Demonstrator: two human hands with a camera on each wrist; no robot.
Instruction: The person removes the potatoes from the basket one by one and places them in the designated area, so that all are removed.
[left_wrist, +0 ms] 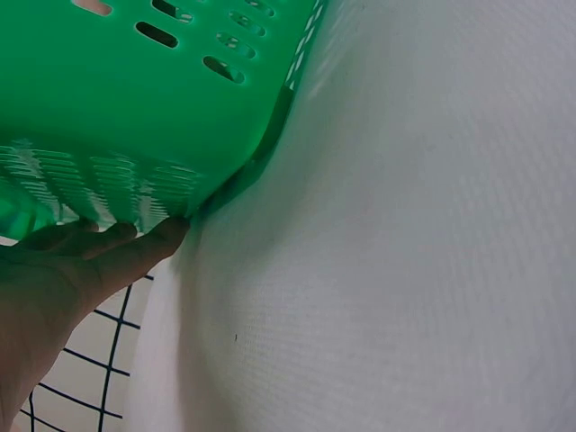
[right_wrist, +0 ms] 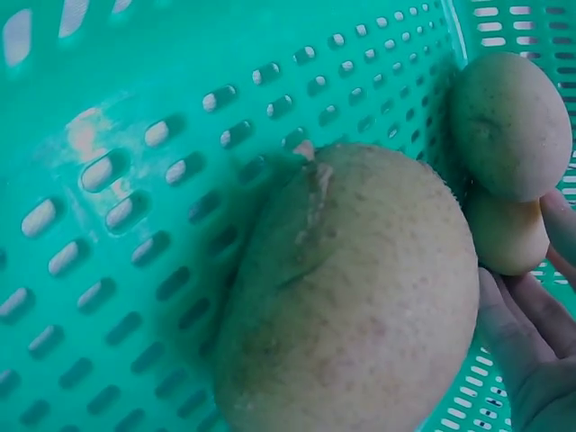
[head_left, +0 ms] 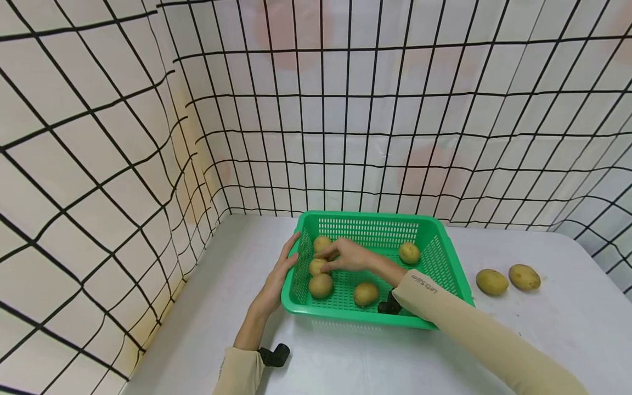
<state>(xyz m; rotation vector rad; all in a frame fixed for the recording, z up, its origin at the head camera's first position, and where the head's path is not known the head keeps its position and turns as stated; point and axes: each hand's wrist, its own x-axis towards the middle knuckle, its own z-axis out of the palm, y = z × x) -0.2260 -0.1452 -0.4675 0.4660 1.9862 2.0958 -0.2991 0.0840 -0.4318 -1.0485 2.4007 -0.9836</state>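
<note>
Green plastic forms the basket [head_left: 372, 317], perforated all round, standing on the white surface [head_left: 355, 367]. Taking the head view as a clock face centred on the basket, black netting [head_left: 322, 95] rises at twelve o'clock before a pale sheet [head_left: 360, 71], and runs down the ten o'clock side too. Two loose potatoes [head_left: 491, 282] lie on the surface at three o'clock, outside the basket. Inside, the middle potato [head_left: 316, 267] sits at nine o'clock near the wall, hemmed in by the upper potato [head_left: 322, 243] towards ten and the lower potato [head_left: 321, 286] towards eight. The front potato [head_left: 366, 294] rests at six o'clock and the far potato [head_left: 409, 253] at about two. The right sleeve [head_left: 469, 323] comes in from four o'clock, hiding part of the rim there, and a black wrist device [head_left: 390, 305] sits beside the front potato. The right hand [head_left: 348, 255] reaches over the basket floor with its fingers bent and parted only by a potato's breadth; they pinch the middle potato, covering some of it. At nine o'clock the left hand [head_left: 276, 280] lies outside the basket, its fingers extended, touching the wall and rim without curling round anything; the left wrist view shows the fingertips against the perforated side.
</note>
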